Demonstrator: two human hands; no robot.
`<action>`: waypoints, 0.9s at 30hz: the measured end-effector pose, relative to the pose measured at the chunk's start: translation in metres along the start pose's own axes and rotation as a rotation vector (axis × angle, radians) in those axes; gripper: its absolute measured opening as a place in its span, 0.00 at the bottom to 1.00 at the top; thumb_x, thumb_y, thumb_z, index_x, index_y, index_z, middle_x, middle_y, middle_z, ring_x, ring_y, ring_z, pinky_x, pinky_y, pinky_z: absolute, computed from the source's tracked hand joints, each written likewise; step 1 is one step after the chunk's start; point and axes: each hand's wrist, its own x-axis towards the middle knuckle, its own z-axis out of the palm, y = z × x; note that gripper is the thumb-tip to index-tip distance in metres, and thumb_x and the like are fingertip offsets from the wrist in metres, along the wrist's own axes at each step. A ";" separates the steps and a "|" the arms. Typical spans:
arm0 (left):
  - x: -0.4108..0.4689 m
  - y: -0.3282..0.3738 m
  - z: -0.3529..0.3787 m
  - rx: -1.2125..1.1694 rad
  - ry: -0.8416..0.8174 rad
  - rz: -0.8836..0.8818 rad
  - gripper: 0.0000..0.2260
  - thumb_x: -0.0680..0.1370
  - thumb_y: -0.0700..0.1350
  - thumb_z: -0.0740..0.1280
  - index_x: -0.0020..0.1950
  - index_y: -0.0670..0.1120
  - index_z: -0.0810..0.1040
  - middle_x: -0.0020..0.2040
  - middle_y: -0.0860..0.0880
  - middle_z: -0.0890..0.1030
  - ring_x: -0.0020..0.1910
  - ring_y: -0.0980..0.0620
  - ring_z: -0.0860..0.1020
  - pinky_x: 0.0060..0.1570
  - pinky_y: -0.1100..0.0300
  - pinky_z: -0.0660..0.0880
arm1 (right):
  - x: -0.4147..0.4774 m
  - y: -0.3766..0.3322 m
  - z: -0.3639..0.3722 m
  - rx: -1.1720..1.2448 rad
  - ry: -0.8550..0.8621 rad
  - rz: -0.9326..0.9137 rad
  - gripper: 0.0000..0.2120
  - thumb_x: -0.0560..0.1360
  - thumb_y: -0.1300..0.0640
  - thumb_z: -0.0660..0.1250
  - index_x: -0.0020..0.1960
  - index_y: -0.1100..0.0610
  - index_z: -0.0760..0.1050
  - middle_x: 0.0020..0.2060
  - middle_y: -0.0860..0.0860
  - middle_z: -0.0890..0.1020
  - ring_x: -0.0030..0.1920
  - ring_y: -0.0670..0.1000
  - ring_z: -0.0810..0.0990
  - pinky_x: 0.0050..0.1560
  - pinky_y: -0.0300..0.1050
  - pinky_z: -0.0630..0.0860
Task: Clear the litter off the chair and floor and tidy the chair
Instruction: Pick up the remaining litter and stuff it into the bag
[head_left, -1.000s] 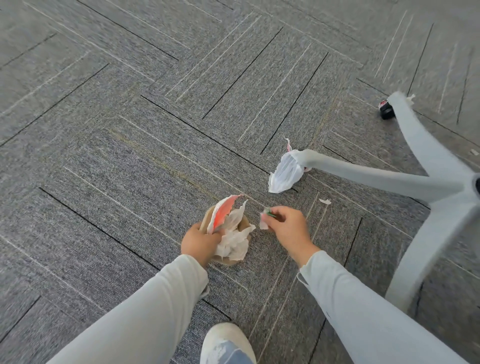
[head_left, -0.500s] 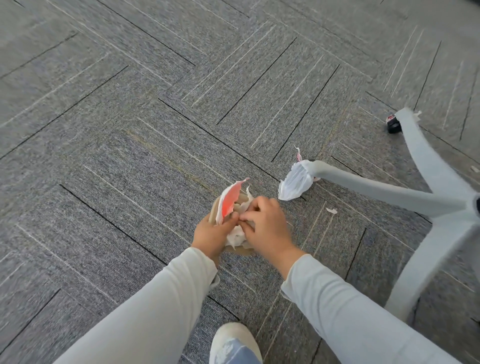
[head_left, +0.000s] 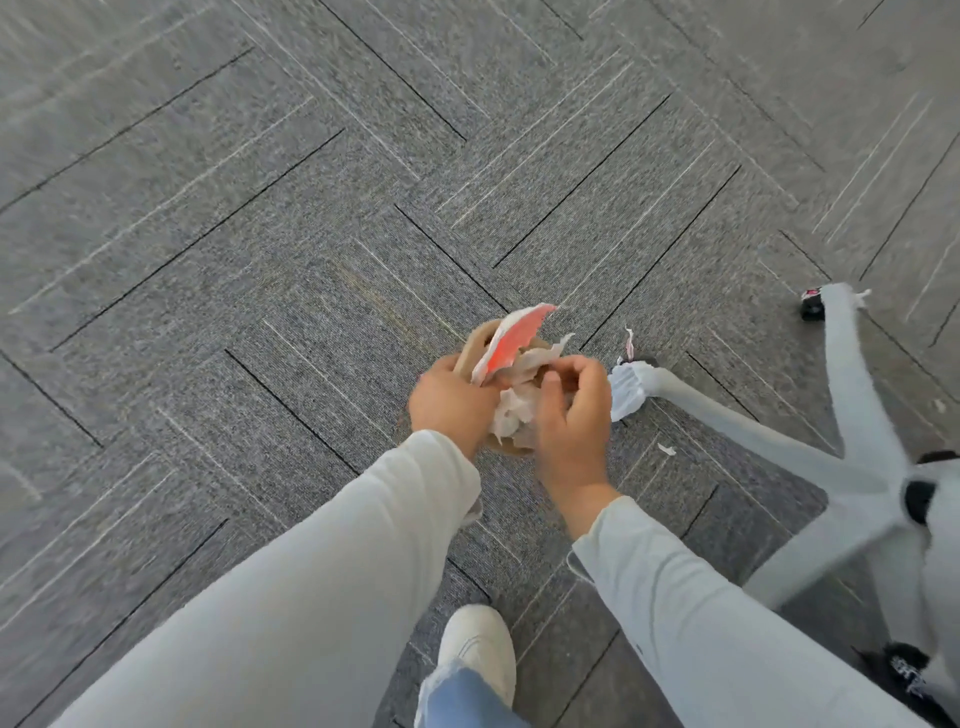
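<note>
Paper litter (head_left: 511, 415) gripped by left hand (head_left: 449, 402), right fingers (head_left: 574, 370) curled atop

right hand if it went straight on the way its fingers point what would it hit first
Likely the crumpled white paper stuffed in the brown container the left hand holds; depth unclear.

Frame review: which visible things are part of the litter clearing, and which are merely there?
Job: left hand gripping the brown paper container stuffed with crumpled paper and a red wrapper; right hand; white wad at a chair-leg tip; small floor scrap; chair base.
Merely there: white shoe; carpet.
</note>
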 end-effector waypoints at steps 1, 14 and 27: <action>0.006 0.010 -0.004 0.052 -0.028 0.024 0.08 0.71 0.38 0.66 0.45 0.49 0.73 0.39 0.47 0.81 0.39 0.44 0.82 0.43 0.47 0.81 | 0.006 0.001 -0.002 -0.003 0.030 0.051 0.03 0.73 0.56 0.58 0.47 0.53 0.67 0.46 0.54 0.74 0.48 0.55 0.73 0.48 0.47 0.71; 0.176 0.069 0.088 0.427 -0.406 0.166 0.07 0.70 0.40 0.69 0.47 0.45 0.75 0.41 0.47 0.81 0.42 0.46 0.80 0.46 0.54 0.78 | 0.132 0.159 -0.030 0.002 0.262 1.054 0.05 0.71 0.59 0.67 0.37 0.59 0.74 0.43 0.57 0.78 0.42 0.53 0.74 0.41 0.39 0.74; 0.188 0.037 0.161 0.628 -0.464 0.153 0.09 0.72 0.37 0.64 0.33 0.44 0.70 0.35 0.44 0.76 0.36 0.44 0.76 0.44 0.49 0.78 | 0.075 0.160 -0.011 -0.066 0.012 0.756 0.17 0.71 0.67 0.58 0.31 0.54 0.54 0.28 0.50 0.61 0.30 0.50 0.60 0.31 0.44 0.58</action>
